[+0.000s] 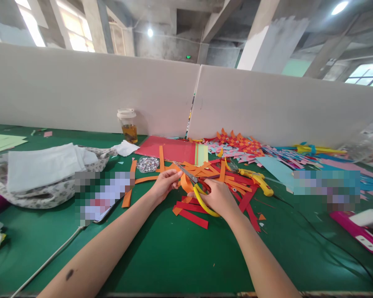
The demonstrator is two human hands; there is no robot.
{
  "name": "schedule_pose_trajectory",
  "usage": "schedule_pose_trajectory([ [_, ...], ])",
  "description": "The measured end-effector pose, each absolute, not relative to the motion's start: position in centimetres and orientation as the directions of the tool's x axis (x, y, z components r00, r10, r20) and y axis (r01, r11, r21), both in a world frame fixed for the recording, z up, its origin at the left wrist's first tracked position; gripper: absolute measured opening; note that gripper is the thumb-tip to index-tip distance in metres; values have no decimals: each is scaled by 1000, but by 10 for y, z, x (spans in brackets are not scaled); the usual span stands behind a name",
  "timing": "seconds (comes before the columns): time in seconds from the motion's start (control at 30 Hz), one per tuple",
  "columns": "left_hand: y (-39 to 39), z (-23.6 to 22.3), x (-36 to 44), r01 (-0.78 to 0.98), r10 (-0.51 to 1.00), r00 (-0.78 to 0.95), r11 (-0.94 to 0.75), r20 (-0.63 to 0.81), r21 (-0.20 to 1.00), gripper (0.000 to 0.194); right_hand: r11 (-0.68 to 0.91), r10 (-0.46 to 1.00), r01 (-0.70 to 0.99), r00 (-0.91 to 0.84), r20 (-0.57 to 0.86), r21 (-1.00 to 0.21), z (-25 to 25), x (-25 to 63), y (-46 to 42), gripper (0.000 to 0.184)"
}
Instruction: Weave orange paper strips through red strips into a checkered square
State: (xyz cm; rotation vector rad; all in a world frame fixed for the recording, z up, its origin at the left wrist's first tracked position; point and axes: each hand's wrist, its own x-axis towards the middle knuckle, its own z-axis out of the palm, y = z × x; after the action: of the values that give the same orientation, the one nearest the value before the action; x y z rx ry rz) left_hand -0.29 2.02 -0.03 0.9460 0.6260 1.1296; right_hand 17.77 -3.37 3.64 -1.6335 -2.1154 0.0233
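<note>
My right hand (pixel 216 194) is wrapped round the yellow and red handles of a pair of scissors (pixel 202 198). The blades point up and left, toward my other hand. My left hand (pixel 167 182) pinches an orange paper strip (pixel 185 183) that curls down beside the blades. Whether the blades touch the paper I cannot tell. Around and behind both hands lies a loose pile of orange and red paper strips (pixel 192 217). A yellow glue gun (pixel 257 180) rests to the right of my right hand. Left of the pile is a clear dish of googly eyes (pixel 148 164).
A phone (pixel 107 198) on a white cable and a patterned cloth bag (pixel 49 198) lie left. At the back stand a lidded drink cup (pixel 129 126) and a pale partition (pixel 96 91). Woven orange pieces (pixel 239 142) lie back right, a magenta power strip (pixel 360 234) far right.
</note>
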Motion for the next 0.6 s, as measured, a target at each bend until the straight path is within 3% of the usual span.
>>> schedule_pose_trajectory([
  [0.6,18,-1,-2,-395,940,340,118,25,911,28,299,914,904,-179,364,-305,34,172,-33,41],
])
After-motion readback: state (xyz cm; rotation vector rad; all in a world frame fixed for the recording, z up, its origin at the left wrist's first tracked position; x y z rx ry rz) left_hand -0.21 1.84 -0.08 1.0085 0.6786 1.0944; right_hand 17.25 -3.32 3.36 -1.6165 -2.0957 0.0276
